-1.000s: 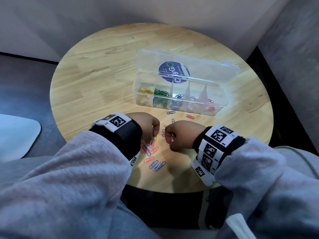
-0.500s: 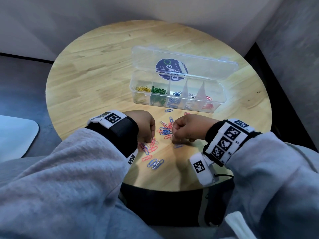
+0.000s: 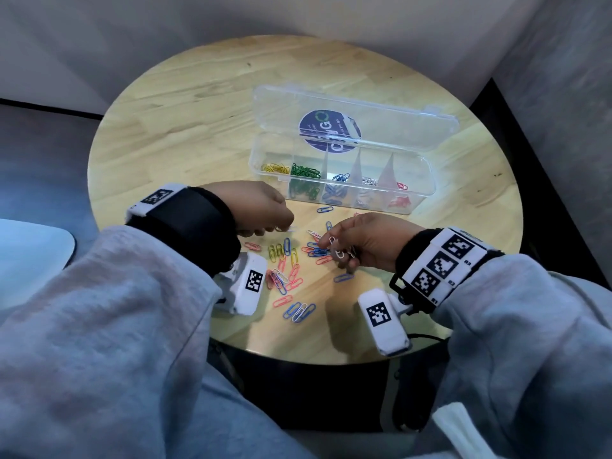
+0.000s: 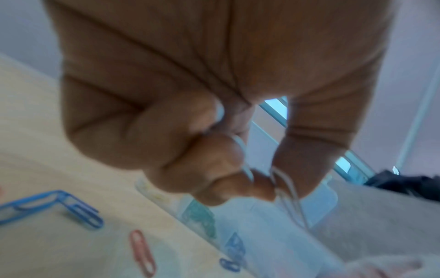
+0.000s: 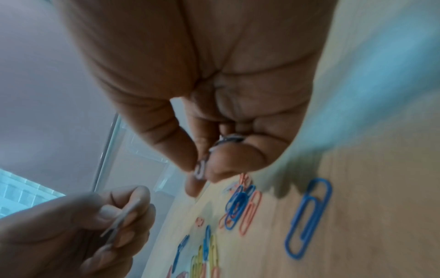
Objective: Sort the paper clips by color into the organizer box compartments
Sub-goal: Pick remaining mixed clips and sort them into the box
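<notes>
Only wrist views show both hands' fingers (image 5: 200, 150) pinching white clips (image 5: 199, 168).

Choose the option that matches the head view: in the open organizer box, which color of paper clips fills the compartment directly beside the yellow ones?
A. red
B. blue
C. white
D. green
D: in the organizer box, the green paper clips sit in the compartment right next to the yellow paper clips at the box's left end; blue, white and red follow further right.
</notes>
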The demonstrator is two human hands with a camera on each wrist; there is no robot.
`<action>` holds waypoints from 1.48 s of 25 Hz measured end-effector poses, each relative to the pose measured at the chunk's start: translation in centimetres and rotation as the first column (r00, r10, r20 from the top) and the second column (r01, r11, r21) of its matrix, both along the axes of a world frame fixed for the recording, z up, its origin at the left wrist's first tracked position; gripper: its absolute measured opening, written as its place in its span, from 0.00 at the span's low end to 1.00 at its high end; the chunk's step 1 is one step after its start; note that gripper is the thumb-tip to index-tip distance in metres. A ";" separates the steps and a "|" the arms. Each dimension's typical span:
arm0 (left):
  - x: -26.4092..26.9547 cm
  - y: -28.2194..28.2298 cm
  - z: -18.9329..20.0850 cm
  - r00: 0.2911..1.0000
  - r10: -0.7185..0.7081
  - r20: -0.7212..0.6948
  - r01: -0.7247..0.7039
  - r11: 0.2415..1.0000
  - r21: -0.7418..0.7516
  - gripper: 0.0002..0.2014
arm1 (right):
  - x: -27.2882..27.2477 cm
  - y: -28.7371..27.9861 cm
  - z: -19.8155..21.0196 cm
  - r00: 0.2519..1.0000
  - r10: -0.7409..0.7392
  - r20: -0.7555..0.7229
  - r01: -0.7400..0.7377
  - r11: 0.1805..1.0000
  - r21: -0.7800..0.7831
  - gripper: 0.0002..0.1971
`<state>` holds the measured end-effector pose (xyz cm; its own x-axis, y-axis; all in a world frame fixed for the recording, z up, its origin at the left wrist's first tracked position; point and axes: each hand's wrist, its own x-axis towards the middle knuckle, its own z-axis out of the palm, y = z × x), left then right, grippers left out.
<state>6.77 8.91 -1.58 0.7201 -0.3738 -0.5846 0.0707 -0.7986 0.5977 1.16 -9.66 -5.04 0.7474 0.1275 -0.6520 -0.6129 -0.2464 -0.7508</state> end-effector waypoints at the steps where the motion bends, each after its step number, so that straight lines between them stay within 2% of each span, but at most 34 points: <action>1: 0.1 0.0 0.2 0.997 0.066 -0.041 -0.070 0.994 -0.086 0.11 | 0.2 0.1 0.2 0.999 -0.054 -0.009 0.054 0.998 0.016 0.13; 3: 0.3 0.2 0.9 0.978 0.178 -0.105 -0.199 0.950 -0.240 0.13 | 0.5 0.3 0.7 0.986 -0.161 -0.045 0.162 0.986 0.031 0.13; 5: 0.4 0.4 1.6 0.950 0.251 -0.186 -0.306 0.867 -0.394 0.14 | 1.0 0.5 1.2 0.977 -0.207 -0.050 0.208 0.978 0.009 0.13; 7: 0.5 0.8 1.8 0.922 0.291 -0.255 -0.382 0.783 -0.490 0.15 | 1.5 0.7 1.4 0.994 -0.103 0.041 0.108 0.983 -0.146 0.13; 8: 0.5 1.0 1.9 0.912 0.302 -0.276 -0.405 0.762 -0.505 0.15 | 1.9 0.8 1.3 0.995 0.034 0.092 -0.003 0.950 -0.312 0.14; 10: 0.4 1.2 1.7 0.907 0.305 -0.291 -0.415 0.769 -0.486 0.14 | 2.4 1.4 1.2 0.936 0.335 0.105 -0.195 0.744 -0.639 0.14; 11: 0.3 1.1 1.6 0.910 0.290 -0.295 -0.403 0.788 -0.466 0.15 | 2.6 1.7 1.1 0.909 0.407 0.095 -0.219 0.658 -0.720 0.13; 14: 0.4 1.2 1.5 0.908 0.265 -0.325 -0.392 0.810 -0.435 0.20 | 3.1 2.9 0.6 0.884 0.457 0.099 -0.220 0.593 -0.774 0.08; 16: 0.6 1.3 1.6 0.895 0.279 -0.349 -0.418 0.800 -0.431 0.19 | 3.3 3.4 0.1 0.850 0.525 0.030 -0.284 0.506 -0.814 0.06; 18: 0.8 1.3 1.4 0.892 0.292 -0.344 -0.420 0.815 -0.399 0.17 | 3.3 3.5 0.0 0.832 0.554 -0.020 -0.323 0.455 -0.830 0.04; 20: 0.7 1.2 0.9 0.932 0.282 -0.228 -0.339 0.902 -0.268 0.13 | 3.1 3.1 0.2 0.840 0.543 -0.014 -0.335 0.497 -0.801 0.06; 22: 0.4 0.9 0.2 0.986 0.158 -0.056 -0.160 0.986 -0.046 0.09 | 2.6 2.4 0.5 0.876 0.479 0.055 -0.302 0.633 -0.712 0.11; 24: -0.1 0.5 -0.4 0.999 -0.037 0.019 0.034 0.991 0.132 0.10 | 1.8 2.2 0.8 0.909 0.405 0.097 -0.287 0.778 -0.559 0.12; 27: -0.5 -0.1 -1.0 0.984 -0.169 0.050 0.155 0.965 0.212 0.13 | 0.3 2.5 0.7 0.956 0.287 0.059 -0.265 0.934 -0.239 0.17; 30: -0.8 -0.5 -1.3 0.963 -0.249 0.103 0.211 0.935 0.286 0.12 | -0.6 2.4 0.2 0.966 0.258 0.028 -0.254 0.963 -0.095 0.18; 33: -1.3 -0.8 -1.1 0.944 -0.312 0.109 0.261 0.905 0.337 0.06 | -0.8 1.9 -0.1 0.963 0.266 0.047 -0.262 0.962 -0.075 0.17; 37: -1.5 -1.0 -1.3 0.916 -0.399 0.037 0.361 0.861 0.360 0.10 | -0.8 2.0 -0.4 0.970 0.244 0.024 -0.242 0.968 -0.066 0.14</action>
